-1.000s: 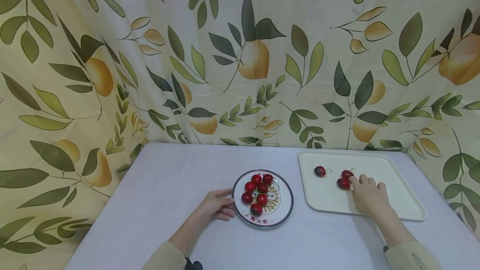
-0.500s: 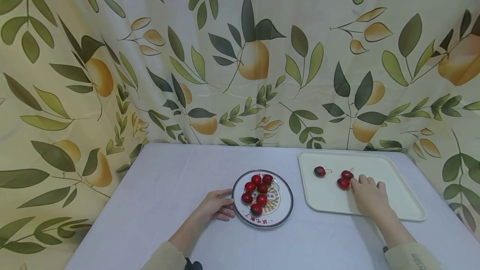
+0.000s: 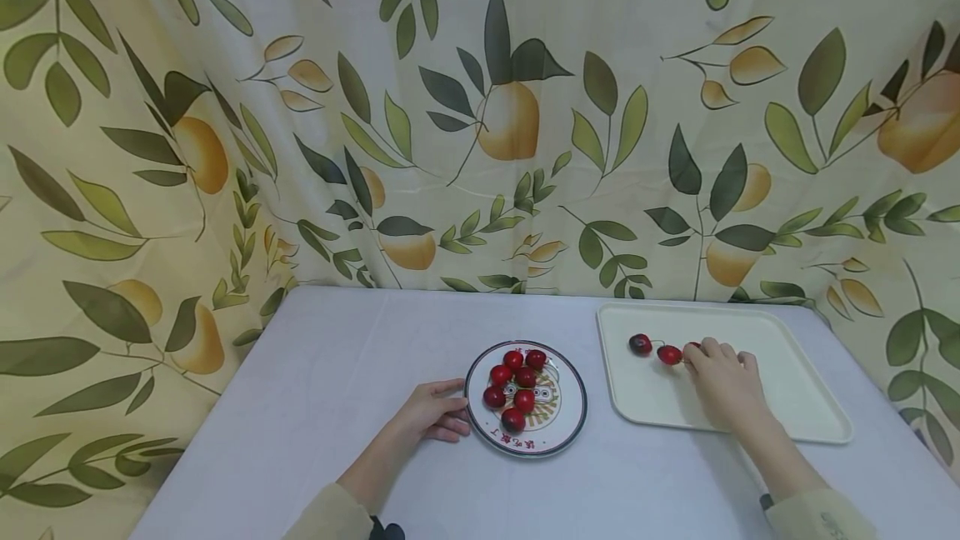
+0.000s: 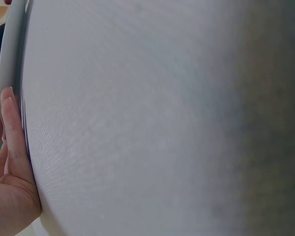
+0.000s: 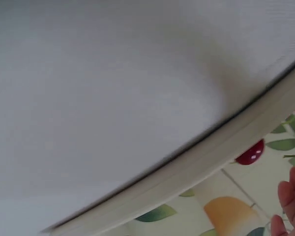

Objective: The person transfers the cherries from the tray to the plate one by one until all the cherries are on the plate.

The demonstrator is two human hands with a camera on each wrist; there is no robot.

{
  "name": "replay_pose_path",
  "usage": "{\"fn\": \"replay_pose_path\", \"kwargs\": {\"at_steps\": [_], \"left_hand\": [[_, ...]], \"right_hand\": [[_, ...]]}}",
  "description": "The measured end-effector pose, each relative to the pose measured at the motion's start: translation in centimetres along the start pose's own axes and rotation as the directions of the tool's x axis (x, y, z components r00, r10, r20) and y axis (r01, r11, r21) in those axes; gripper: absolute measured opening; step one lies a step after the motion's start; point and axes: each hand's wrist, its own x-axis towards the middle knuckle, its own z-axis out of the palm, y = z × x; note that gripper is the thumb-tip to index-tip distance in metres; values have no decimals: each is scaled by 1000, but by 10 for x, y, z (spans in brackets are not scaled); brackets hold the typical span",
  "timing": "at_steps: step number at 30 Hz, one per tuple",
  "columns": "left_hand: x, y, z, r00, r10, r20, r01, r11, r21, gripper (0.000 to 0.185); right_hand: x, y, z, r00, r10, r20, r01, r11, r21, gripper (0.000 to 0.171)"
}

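Observation:
My left hand holds the left rim of a white plate with a dark edge, its thumb over the rim. On the plate lie several red cherries. In the left wrist view the fingers run along the plate's outer side. Over the cream tray, my right hand has its fingertips at the right end of a red cherry; the exact grip is hidden. Behind those fingers another cherry shows only partly. To the left a dark cherry lies on the tray.
The cream rectangular tray has a raised rim and stands right of the plate. A white cloth covers the table. A leaf-and-fruit patterned curtain hangs behind and to the left.
My right hand has shifted left and slightly away from me, and the cherry at its fingertips has moved with it towards the dark cherry. The left hand and plate stay put.

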Motion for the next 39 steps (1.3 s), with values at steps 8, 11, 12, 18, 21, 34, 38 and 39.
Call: {"fn": "replay_pose_path", "kwargs": {"at_steps": [8, 11, 12, 18, 21, 34, 38, 39], "left_hand": [[-1, 0, 0, 1000, 4, 0, -4, 1000, 2, 51], [-1, 0, 0, 1000, 3, 2, -3, 1000, -2, 51], [0, 0, -1, 1000, 3, 3, -3, 1000, -4, 51], [-1, 1, 0, 1000, -3, 5, 3, 1000, -3, 52], [-1, 2, 1, 1000, -13, 0, 13, 1000, 5, 52], [-1, 3, 1, 1000, -13, 5, 13, 1000, 14, 52], [-2, 3, 1, 1000, -15, 0, 15, 1000, 22, 51], [-2, 4, 1, 1000, -16, -1, 16, 1000, 22, 51]], "right_hand": [[9, -36, -6, 988, -89, -128, 94, 995, 31, 12], [11, -51, -6, 984, -122, -131, 128, 991, 36, 10], [12, -56, -6, 982, -134, -133, 139, 990, 34, 10], [18, -82, 3, 972, -205, -117, 207, 978, 6, 12], [20, -93, 9, 966, -235, -108, 238, 971, 11, 15], [28, -122, 22, 945, -327, 6, 327, 945, -25, 25], [30, -125, 25, 941, -336, 35, 337, 941, -40, 25], [30, -126, 25, 940, -338, 39, 339, 940, -40, 25]]}}
